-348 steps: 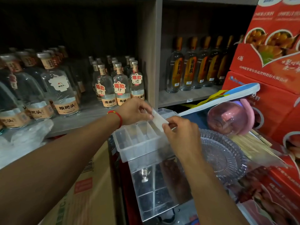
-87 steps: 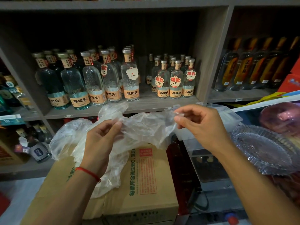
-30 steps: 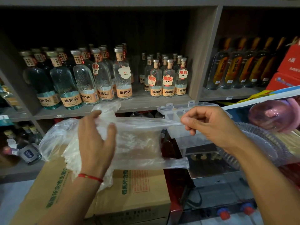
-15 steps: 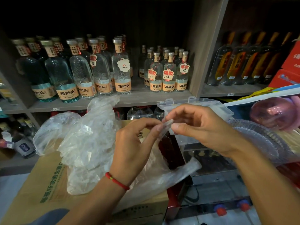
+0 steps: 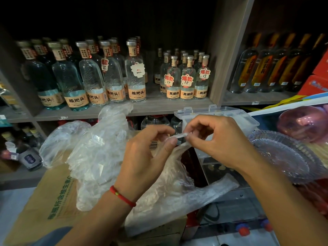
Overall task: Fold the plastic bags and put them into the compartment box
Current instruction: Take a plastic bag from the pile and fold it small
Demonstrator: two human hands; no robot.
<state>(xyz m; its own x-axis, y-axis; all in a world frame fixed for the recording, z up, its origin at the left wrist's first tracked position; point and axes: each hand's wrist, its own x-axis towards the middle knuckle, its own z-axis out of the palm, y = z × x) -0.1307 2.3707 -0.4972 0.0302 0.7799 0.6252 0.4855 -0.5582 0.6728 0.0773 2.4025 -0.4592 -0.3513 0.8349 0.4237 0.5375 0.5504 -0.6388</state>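
Observation:
A clear plastic bag (image 5: 179,194) hangs in front of me, its top edges brought together. My left hand (image 5: 145,157) and my right hand (image 5: 214,139) both pinch that top edge between thumb and fingers, close together at mid-frame. The rest of the bag drapes down over a cardboard carton (image 5: 49,206). A crumpled heap of more clear plastic bags (image 5: 95,150) lies on the carton to the left. The clear compartment box (image 5: 236,118) stands open behind my right hand, partly hidden by it.
Shelves of glass liquor bottles (image 5: 134,75) run across the back. A clear glass plate (image 5: 284,155) sits at the right beside a pink dome-shaped thing (image 5: 301,123). Red cartons (image 5: 317,82) stand at far right. A clear case (image 5: 221,167) sits under the box.
One second ago the bag was stretched wide between my hands. My left hand has since moved right and met the right hand, doubling the bag over; both now pinch its top edge.

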